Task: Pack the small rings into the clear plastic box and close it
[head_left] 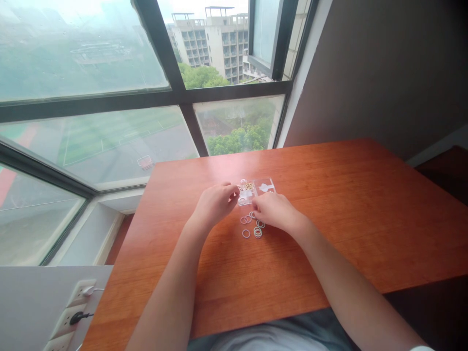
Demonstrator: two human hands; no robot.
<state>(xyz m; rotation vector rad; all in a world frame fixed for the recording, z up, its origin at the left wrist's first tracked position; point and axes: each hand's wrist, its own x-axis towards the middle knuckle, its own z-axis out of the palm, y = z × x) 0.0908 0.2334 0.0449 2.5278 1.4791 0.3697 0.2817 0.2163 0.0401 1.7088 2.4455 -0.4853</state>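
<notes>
A small clear plastic box (pixel 243 201) with its clear lid (pixel 268 181) folded open to the right lies on the table; gold rings (pixel 249 186) and pale ones are inside. My left hand (pixel 218 201) is at the box's left side, fingers curled together; whatever they may hold is hidden. Over the box's near right corner, my right hand (pixel 275 209) has its fingers pinched and pointing down, their tips too small to make out. Several thin pink and pale green rings lie loose on the wood just below, including a single ring (pixel 243 235) and an overlapping pair (pixel 258 237).
The reddish-brown wooden table (pixel 347 204) reaches toward dark-framed windows (pixel 179 97) at its far side. A grey wall (pixel 383 73) rises at the right. Lower left, a white plug (pixel 87 291) and a black plug (pixel 76 318) sit in wall sockets.
</notes>
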